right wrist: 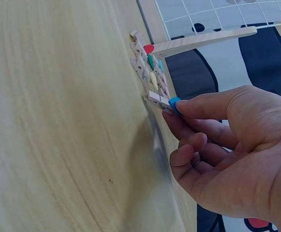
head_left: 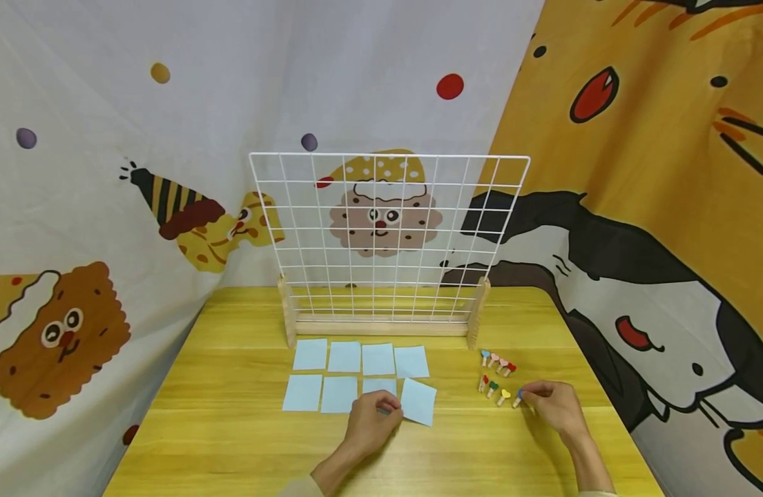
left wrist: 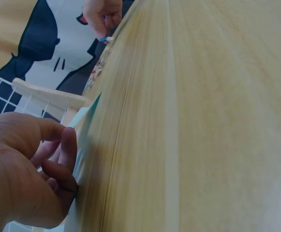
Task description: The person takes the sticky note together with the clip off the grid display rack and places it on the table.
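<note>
My left hand [head_left: 370,426] pinches the left edge of a pale blue paper square [head_left: 420,402] between thumb and finger. In the left wrist view that paper [left wrist: 88,118] is tilted up from the tabletop. My right hand [head_left: 558,408] pinches a small wooden clothespin [right wrist: 158,99] by its blue decorated end, with thumb and forefinger. Beside it, several more mini clothespins with coloured hearts, such as a yellow one [head_left: 504,395] and a green one [head_left: 493,386], lie in two short rows. Several other paper squares [head_left: 303,393] lie in two rows, one partly hidden behind my left hand.
A white wire grid [head_left: 390,207] stands upright in a wooden base [head_left: 381,328] behind the papers. The yellow wood-grain table [head_left: 232,442] reaches back to a cartoon-printed curtain [head_left: 201,90], which hangs behind and along both sides.
</note>
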Available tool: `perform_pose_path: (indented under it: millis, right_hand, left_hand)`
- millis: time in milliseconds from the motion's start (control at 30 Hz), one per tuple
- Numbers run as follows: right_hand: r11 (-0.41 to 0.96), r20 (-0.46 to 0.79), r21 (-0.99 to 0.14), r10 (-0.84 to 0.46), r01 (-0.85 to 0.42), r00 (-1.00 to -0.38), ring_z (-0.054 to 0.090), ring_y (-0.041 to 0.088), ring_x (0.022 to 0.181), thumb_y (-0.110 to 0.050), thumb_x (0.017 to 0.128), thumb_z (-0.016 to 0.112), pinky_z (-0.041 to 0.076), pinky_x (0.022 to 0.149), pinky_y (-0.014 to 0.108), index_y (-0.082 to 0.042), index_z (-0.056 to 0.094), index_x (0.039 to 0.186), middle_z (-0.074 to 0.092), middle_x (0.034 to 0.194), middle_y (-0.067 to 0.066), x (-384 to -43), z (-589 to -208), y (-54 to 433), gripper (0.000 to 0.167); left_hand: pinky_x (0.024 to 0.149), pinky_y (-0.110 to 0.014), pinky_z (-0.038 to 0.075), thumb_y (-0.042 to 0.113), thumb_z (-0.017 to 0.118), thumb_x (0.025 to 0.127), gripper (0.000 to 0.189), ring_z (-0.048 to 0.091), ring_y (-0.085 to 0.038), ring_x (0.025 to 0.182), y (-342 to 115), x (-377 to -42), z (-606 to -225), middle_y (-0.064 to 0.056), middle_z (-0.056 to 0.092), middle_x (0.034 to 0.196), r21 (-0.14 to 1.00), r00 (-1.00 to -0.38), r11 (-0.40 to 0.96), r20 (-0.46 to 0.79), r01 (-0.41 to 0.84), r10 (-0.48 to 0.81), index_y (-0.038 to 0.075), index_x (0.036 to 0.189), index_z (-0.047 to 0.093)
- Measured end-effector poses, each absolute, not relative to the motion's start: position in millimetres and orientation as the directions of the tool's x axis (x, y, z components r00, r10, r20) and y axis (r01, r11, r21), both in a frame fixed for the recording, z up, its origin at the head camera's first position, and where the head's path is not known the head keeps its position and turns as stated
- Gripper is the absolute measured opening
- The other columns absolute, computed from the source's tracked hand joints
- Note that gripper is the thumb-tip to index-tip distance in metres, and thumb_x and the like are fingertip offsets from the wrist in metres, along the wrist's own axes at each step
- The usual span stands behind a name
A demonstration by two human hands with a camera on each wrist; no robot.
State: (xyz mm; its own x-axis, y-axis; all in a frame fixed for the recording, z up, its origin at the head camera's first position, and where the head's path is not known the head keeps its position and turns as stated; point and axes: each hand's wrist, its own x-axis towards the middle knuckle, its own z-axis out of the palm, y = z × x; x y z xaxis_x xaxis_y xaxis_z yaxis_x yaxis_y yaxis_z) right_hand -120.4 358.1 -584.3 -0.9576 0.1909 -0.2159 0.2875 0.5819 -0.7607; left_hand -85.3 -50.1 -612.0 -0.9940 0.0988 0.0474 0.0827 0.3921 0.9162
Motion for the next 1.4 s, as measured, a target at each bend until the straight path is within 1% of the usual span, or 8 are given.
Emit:
perform_pose_path:
  millis: [133,300,400,667,767,933,1033,1400]
  right_hand:
    - [0.578,-0.201,-0.767,0.199,0.28,-0.959,0.069,0.015,0.098,-0.014,0.103,0.08,0.055,0.072,0.025,0.002,0.084,0.116,0.082,0.12,0.019,-121.3,-585.9,355.4,0.021]
    - [0.578,-0.201,-0.769,0.19,0.275,-0.961,0.07,0.016,0.099,-0.014,0.104,0.08,0.056,0.072,0.024,0.004,0.083,0.119,0.081,0.122,0.021,-121.9,-588.5,352.7,0.023]
    - [0.579,-0.202,-0.769,0.183,0.272,-0.962,0.07,0.016,0.098,-0.014,0.105,0.08,0.056,0.072,0.024,0.004,0.082,0.119,0.081,0.122,0.02,-121.9,-589.6,352.1,0.024]
    - [0.586,-0.194,-0.767,0.177,0.262,-0.965,0.07,0.015,0.097,-0.013,0.104,0.08,0.056,0.071,0.025,0.004,0.083,0.118,0.081,0.121,0.021,-122.2,-590.2,351.4,0.022]
    - [0.583,-0.196,-0.769,0.176,0.262,-0.965,0.07,0.016,0.096,-0.012,0.103,0.08,0.056,0.071,0.025,0.004,0.083,0.118,0.081,0.121,0.021,-122.1,-589.8,351.2,0.022]
    - [0.579,-0.202,-0.77,0.177,0.268,-0.963,0.07,0.017,0.095,-0.012,0.104,0.079,0.056,0.07,0.025,0.005,0.082,0.119,0.082,0.119,0.02,-122.3,-590.5,351.5,0.023]
    - [0.577,-0.203,-0.771,0.178,0.269,-0.963,0.07,0.018,0.095,-0.012,0.104,0.079,0.056,0.069,0.026,0.005,0.082,0.119,0.081,0.119,0.02,-122.3,-591.0,351.5,0.023]
    - [0.565,-0.215,-0.776,0.18,0.28,-0.96,0.07,0.017,0.096,-0.013,0.104,0.08,0.056,0.071,0.026,0.004,0.082,0.119,0.081,0.12,0.019,-121.9,-592.2,351.9,0.023]
  left_hand:
    - [0.071,-0.02,0.051,0.004,0.085,0.089,0.01,0.062,0.002,0.064,-50.4,-85.8,-611.6,0.0,0.083,0.086,0.917,-0.994,0.39,0.05,0.084,0.098,0.013,0.093,0.083]
    - [0.07,-0.019,0.051,0.005,0.084,0.09,0.009,0.062,0.003,0.063,-50.6,-87.2,-611.8,-0.001,0.084,0.087,0.919,-0.994,0.386,0.053,0.087,0.1,0.012,0.095,0.083]
    - [0.072,-0.019,0.051,0.005,0.083,0.09,0.008,0.062,0.003,0.063,-50.5,-87.6,-611.6,0.0,0.084,0.087,0.917,-0.993,0.388,0.054,0.089,0.1,0.012,0.095,0.083]
    - [0.07,-0.018,0.053,0.002,0.081,0.092,0.009,0.062,0.001,0.054,-50.3,-88.0,-610.7,-0.003,0.083,0.088,0.928,-0.993,0.364,0.042,0.081,0.115,0.009,0.098,0.083]
    - [0.072,-0.018,0.054,0.002,0.081,0.092,0.01,0.063,0.002,0.057,-50.4,-88.0,-611.5,-0.002,0.083,0.087,0.925,-0.992,0.37,0.047,0.087,0.118,0.009,0.098,0.084]
    - [0.074,-0.018,0.055,0.003,0.082,0.091,0.01,0.068,0.002,0.07,-50.8,-87.3,-613.7,0.001,0.084,0.086,0.91,-0.991,0.4,0.066,0.109,0.12,0.011,0.096,0.087]
    - [0.074,-0.018,0.055,0.004,0.084,0.09,0.009,0.07,0.0,0.074,-51.2,-86.9,-615.8,0.002,0.084,0.085,0.899,-0.989,0.419,0.08,0.125,0.124,0.011,0.094,0.088]
    - [0.069,-0.017,0.056,0.0,0.086,0.087,0.01,0.072,0.001,0.073,-52.1,-87.1,-618.3,0.0,0.084,0.082,0.88,-0.981,0.442,0.116,0.174,0.156,0.008,0.092,0.088]
